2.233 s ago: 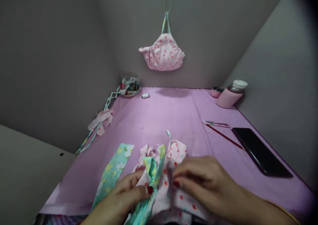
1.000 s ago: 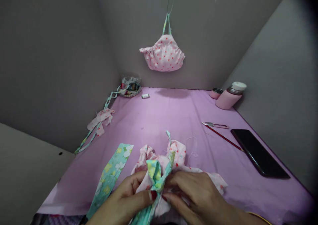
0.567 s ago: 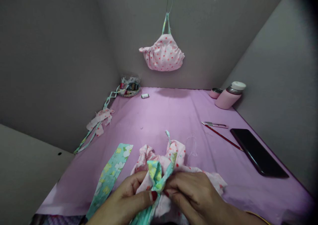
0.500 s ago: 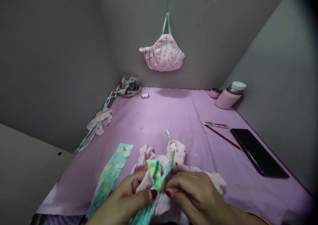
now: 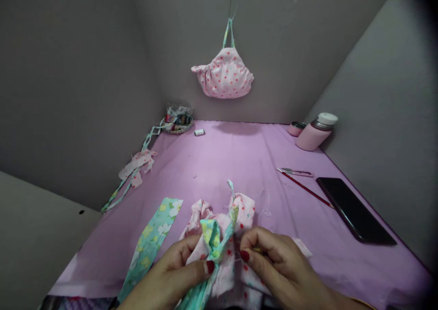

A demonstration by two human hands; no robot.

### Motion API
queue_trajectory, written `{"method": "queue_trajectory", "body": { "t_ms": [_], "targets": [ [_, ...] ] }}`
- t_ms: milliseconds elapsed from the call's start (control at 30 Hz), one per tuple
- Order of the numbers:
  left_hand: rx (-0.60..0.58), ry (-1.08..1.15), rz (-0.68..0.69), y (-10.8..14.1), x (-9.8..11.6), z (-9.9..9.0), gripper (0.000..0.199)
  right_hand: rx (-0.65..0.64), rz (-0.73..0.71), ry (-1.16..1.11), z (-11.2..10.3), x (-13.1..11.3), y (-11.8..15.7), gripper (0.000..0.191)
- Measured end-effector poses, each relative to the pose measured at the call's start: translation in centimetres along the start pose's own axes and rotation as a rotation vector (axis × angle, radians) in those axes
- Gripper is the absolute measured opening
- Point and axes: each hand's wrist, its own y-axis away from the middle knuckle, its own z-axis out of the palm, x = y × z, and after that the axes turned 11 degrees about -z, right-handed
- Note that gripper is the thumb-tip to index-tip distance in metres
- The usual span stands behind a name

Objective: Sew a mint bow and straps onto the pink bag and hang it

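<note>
Head view: left hand (image 5: 179, 266), grip clamped on green band (image 5: 210, 232) and dotted cloth (image 5: 245, 208); right hand (image 5: 278, 260), grip together, contents unclear.

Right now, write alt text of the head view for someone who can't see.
The left hand pinches mint floral trim and pink dotted fabric; the right hand, also pinched, is beside them. A smartphone and thread snips lie on the lilac tablecloth; a strapped dotted piece hangs beyond.
</note>
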Motion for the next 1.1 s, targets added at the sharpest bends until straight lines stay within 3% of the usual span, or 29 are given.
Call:
{"method": "queue_trajectory", "body": {
  "t_ms": [200,433,667,933,1100],
  "targets": [
    [0.006,-0.068,-0.022,-0.1,-0.1,-0.7,0.037,0.041,0.032,-0.008,-0.4,0.1,0.4,0.02],
    [-0.056,-0.035,-0.005,-0.4,-0.1,-1.0,0.032,0.049,0.048,0.005,-0.9,0.1,0.6,0.022],
    [0.103,0.055,-0.016,0.2,-0.2,-0.2,0.019,0.094,0.054,0.067,-1.6,0.0,0.8,0.023],
    [0.118,0.048,-0.001,0.3,0.0,0.2,0.021,0.075,0.049,0.06,-1.7,-0.4,1.0,0.022],
    [0.143,0.049,0.058,0.3,0.1,0.3,0.018,-0.018,0.006,0.117,-1.9,-1.5,1.0,0.02]
  ]
}}
